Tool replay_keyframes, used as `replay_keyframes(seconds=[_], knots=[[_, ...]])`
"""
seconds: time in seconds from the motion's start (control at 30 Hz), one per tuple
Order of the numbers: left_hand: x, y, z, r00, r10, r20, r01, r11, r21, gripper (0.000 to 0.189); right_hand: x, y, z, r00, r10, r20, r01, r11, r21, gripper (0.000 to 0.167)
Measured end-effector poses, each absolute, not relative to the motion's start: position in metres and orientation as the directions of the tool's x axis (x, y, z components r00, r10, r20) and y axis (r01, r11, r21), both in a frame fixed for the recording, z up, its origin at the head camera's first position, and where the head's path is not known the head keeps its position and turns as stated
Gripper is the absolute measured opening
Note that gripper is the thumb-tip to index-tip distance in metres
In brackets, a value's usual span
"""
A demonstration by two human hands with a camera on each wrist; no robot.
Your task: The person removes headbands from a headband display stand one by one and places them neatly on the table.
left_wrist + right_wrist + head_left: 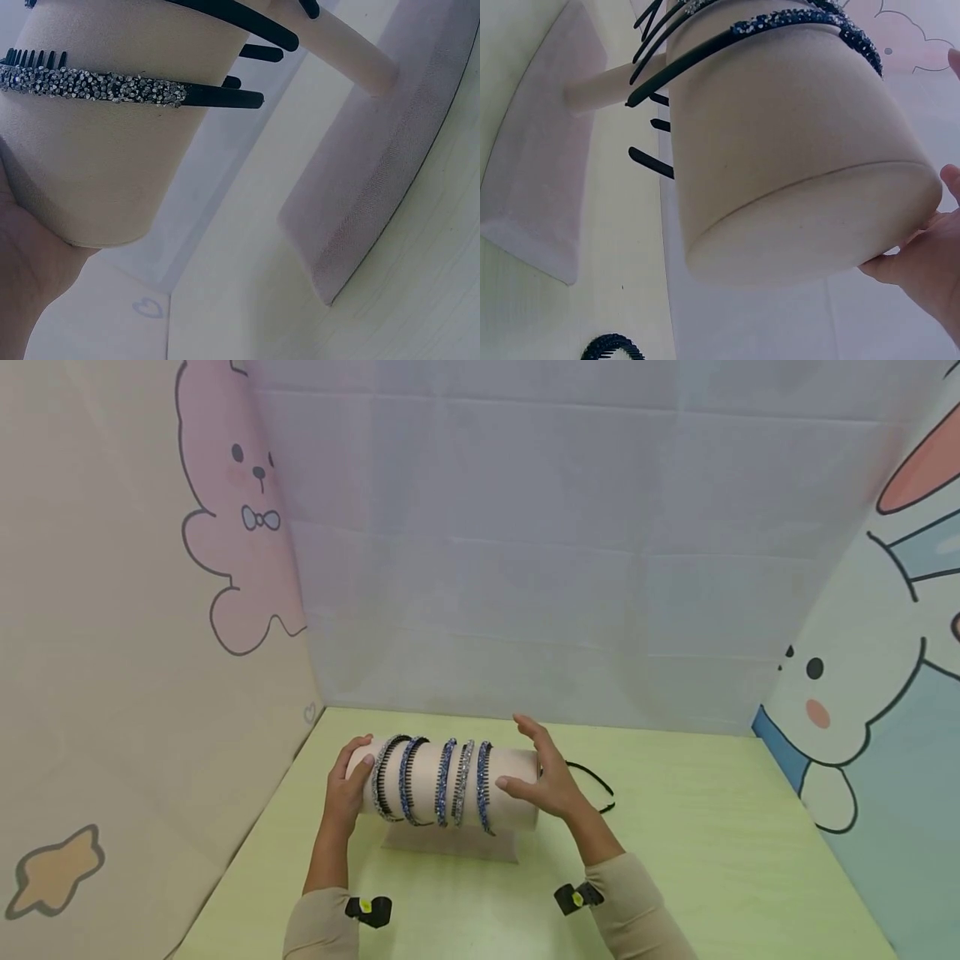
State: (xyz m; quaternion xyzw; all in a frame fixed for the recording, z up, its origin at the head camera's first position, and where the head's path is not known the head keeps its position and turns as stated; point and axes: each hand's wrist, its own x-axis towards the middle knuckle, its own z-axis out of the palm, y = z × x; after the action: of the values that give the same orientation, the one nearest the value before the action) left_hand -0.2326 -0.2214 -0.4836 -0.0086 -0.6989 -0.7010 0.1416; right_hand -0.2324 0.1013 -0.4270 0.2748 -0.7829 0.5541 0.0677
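Note:
A beige padded cylinder stand (pixel 513 806) lies sideways on its flat base (pixel 450 843) in the head view. Several toothed headbands with glittering stones, blue or silver, are fitted round it; a silver headband (pixel 112 86) is nearest the left end. My left hand (pixel 347 789) grips that end, thumb in front and fingers over the top. At the right end, my right hand (pixel 551 777) has its thumb and fingers spread apart and holds no headband. In the right wrist view, its palm side (pixel 930 266) meets the cylinder's end. The nearest headband there is dark blue (pixel 787 21).
One more dark headband (pixel 609 793) lies on the pale green table (pixel 712 835), right of the stand and partly behind my right hand. A white sheet (pixel 525 568) hangs behind the table. Cartoon-printed panels (pixel 135 652) stand at both sides.

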Motion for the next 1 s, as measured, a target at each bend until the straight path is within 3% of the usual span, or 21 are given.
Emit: replay_keyframes(seconds=[0.33,0.63,1.0], knots=[[-0.235,-0.222,-0.486,-0.962,-0.183,0.203,0.209,-0.011,0.978,0.033,-0.239,0.095,-0.437,-0.821,-0.391,0.416,-0.538,0.283,-0.794,0.094],[-0.223,-0.214,-0.464,-0.963,-0.183,0.200,0.204,0.000,0.979,0.033,-0.239,0.092,-0.427,-0.835,-0.442,0.327,-0.530,0.486,-0.695,0.099],[-0.222,-0.214,-0.464,-0.964,-0.176,0.198,0.200,0.005,0.980,0.034,-0.241,0.085,-0.419,-0.866,-0.471,0.170,-0.494,0.747,-0.444,0.097]])
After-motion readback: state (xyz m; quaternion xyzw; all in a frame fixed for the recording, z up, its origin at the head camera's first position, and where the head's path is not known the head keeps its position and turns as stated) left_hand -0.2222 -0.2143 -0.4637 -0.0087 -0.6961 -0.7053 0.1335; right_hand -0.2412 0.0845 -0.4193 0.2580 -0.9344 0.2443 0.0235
